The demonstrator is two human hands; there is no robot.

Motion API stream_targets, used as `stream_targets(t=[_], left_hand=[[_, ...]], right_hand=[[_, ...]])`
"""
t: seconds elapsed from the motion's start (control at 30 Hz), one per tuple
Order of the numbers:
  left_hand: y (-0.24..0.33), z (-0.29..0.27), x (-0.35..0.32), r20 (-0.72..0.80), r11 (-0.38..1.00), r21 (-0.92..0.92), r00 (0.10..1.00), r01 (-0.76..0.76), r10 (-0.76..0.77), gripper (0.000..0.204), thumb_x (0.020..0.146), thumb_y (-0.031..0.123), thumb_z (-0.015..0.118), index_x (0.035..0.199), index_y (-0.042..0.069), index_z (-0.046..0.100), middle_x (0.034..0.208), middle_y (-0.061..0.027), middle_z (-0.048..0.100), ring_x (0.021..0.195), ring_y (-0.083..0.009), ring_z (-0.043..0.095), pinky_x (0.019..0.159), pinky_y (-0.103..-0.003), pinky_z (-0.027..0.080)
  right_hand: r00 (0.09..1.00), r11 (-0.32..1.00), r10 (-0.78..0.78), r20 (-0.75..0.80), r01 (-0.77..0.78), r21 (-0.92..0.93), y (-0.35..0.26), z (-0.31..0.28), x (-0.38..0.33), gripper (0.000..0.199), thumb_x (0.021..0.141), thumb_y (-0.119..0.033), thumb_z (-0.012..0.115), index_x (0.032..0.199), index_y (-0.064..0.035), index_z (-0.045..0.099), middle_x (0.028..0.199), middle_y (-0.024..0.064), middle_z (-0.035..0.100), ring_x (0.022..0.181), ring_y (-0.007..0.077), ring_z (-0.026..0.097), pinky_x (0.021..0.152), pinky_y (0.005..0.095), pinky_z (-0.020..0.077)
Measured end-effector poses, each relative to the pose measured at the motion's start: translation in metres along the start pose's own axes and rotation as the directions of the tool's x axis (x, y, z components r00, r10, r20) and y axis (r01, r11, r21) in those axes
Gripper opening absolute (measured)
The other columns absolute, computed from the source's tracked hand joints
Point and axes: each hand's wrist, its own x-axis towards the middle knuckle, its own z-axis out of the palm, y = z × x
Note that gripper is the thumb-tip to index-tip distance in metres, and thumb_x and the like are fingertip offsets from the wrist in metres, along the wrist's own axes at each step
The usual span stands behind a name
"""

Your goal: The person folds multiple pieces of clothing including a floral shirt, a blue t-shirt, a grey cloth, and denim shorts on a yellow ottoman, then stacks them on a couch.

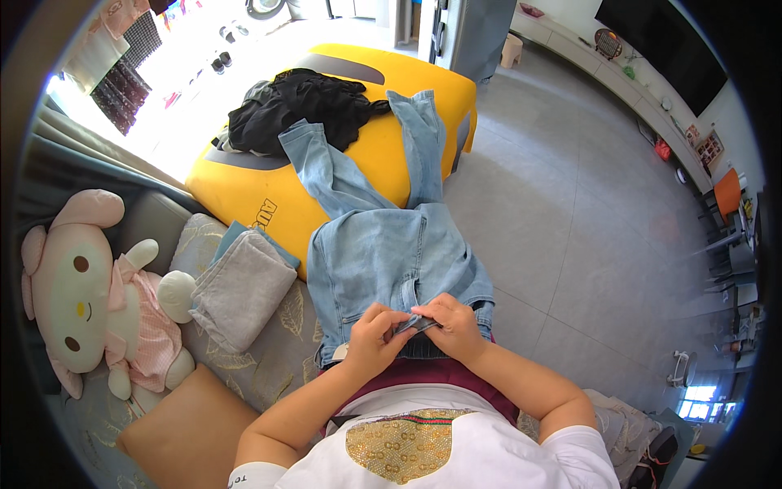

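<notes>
Head view shows blue jeans (375, 253) in front of the person, with the waist near the body and the legs lying over a yellow cover (232, 191). Left hand (376, 336) and right hand (452, 326), side by side, both pinch the waist of the jeans. Black clothes (305, 106) lie heaped on the cover. Leftward are a folded grey cloth (248, 285) and, beside it, a plush toy (134, 301).
</notes>
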Motion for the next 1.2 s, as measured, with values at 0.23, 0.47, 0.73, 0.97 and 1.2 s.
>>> stream_targets(t=[0.23, 0.47, 0.73, 0.97, 1.2], left_hand=[[-0.006, -0.002, -0.005, -0.111, 0.984, 0.096, 0.981, -0.151, 0.162, 0.022, 0.069, -0.005, 0.071, 0.089, 0.004, 0.068, 0.075, -0.0075, 0.058, 0.058, -0.0146, 0.054, 0.052, -0.026, 0.042], [-0.005, -0.004, -0.009, -0.121, 0.977, 0.124, 0.974, -0.175, 0.190, 0.021, 0.067, -0.007, 0.069, 0.084, 0.004, 0.066, 0.079, -0.0083, 0.060, 0.064, -0.0188, 0.059, 0.056, -0.028, 0.047], [-0.013, -0.012, 0.000, 0.033, 0.907, 0.179, 0.924, -0.381, 0.382, 0.019, 0.068, -0.001, 0.069, 0.085, 0.005, 0.063, 0.092, -0.0083, 0.067, 0.062, -0.0206, 0.059, 0.055, -0.030, 0.048], [-0.012, -0.013, 0.002, 0.054, 0.857, 0.277, 0.897, -0.435, 0.438, 0.020, 0.066, -0.001, 0.069, 0.084, 0.005, 0.062, 0.086, -0.0070, 0.067, 0.059, -0.0198, 0.058, 0.052, -0.030, 0.047], [-0.006, -0.012, 0.002, 0.011, 0.872, 0.268, 0.906, -0.410, 0.423, 0.020, 0.065, -0.002, 0.069, 0.082, 0.005, 0.062, 0.081, -0.0066, 0.065, 0.061, -0.0202, 0.058, 0.053, -0.030, 0.048]], right_hand=[[0.999, 0.998, 0.052, 0.013, -0.051, -0.048, -0.006, 0.003, 0.003, 0.018, 0.068, -0.005, 0.071, 0.085, -0.0083, 0.065, 0.073, 0.0076, 0.057, 0.061, 0.0255, 0.059, 0.053, 0.0340, 0.0479], [0.996, 0.998, -0.025, 0.082, 0.030, -0.062, -0.007, 0.000, 0.004, 0.022, 0.067, -0.008, 0.071, 0.087, -0.0087, 0.061, 0.081, 0.0073, 0.057, 0.068, 0.0271, 0.061, 0.056, 0.0362, 0.0500], [0.964, 0.943, -0.154, 0.217, 0.209, -0.258, -0.013, -0.010, 0.006, 0.029, 0.066, -0.014, 0.071, 0.094, -0.0092, 0.061, 0.089, 0.0058, 0.056, 0.070, 0.0229, 0.062, 0.055, 0.0336, 0.0502], [0.921, 0.850, -0.245, 0.303, 0.354, -0.390, -0.022, -0.013, 0.014, 0.016, 0.072, -0.014, 0.063, 0.085, -0.0048, 0.060, 0.074, 0.0035, 0.051, 0.062, 0.0188, 0.058, 0.049, 0.0304, 0.0477], [0.872, 0.730, -0.361, 0.329, 0.484, -0.482, -0.021, -0.012, 0.010, 0.012, 0.073, -0.010, 0.061, 0.082, -0.0017, 0.061, 0.067, 0.0022, 0.049, 0.055, 0.0150, 0.052, 0.041, 0.0271, 0.0404]])
